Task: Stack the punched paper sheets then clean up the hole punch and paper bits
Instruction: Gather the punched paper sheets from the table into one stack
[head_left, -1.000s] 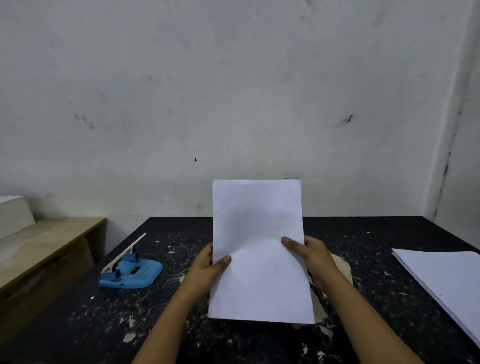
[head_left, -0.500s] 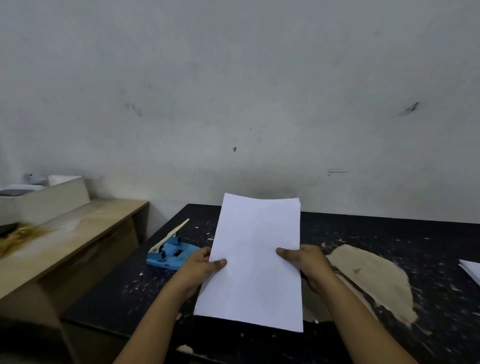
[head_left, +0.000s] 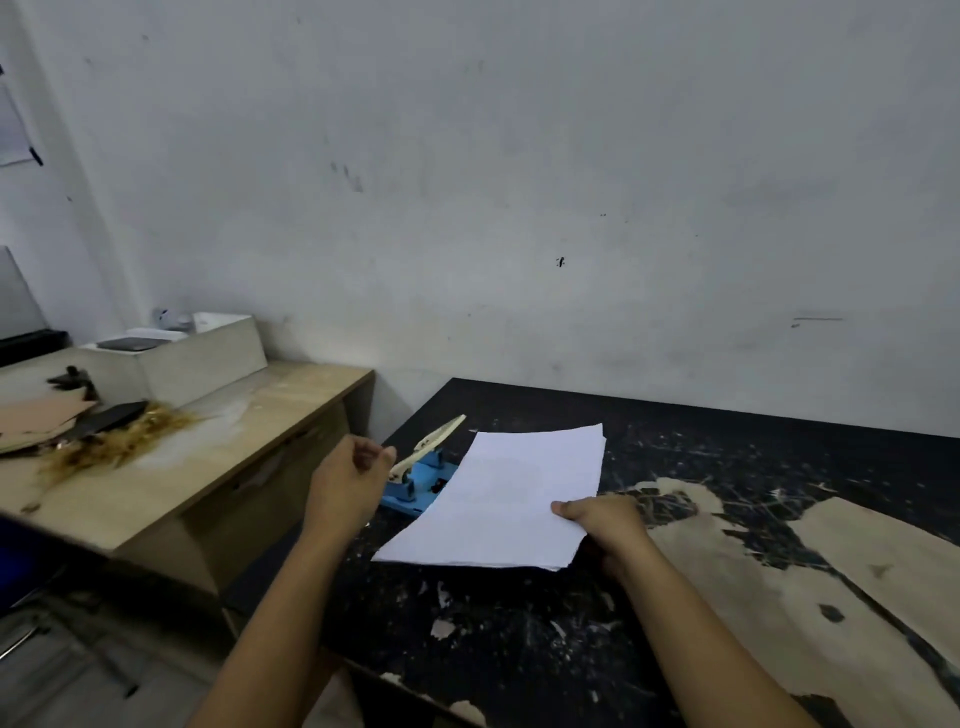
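A stack of white paper sheets (head_left: 511, 499) lies tilted low over the black table (head_left: 727, 447), its right edge pinched by my right hand (head_left: 605, 522). Behind the stack's left edge sits a blue hole punch (head_left: 418, 480) with a cream lever, partly covered by the paper. My left hand (head_left: 348, 480) hovers just left of the punch with loosely curled fingers and holds nothing. Small white paper bits (head_left: 441, 626) speckle the black tabletop in front of the stack.
A wooden desk (head_left: 208, 457) stands lower at the left, carrying a grey box (head_left: 202, 358), brown card and golden shreds (head_left: 114, 447). Worn tan patches (head_left: 779, 587) mark the table's right side. A white wall runs behind.
The view swung left. The upright stack came down toward flat over the table. My left hand let go of the paper and moved left, beside the hole punch.
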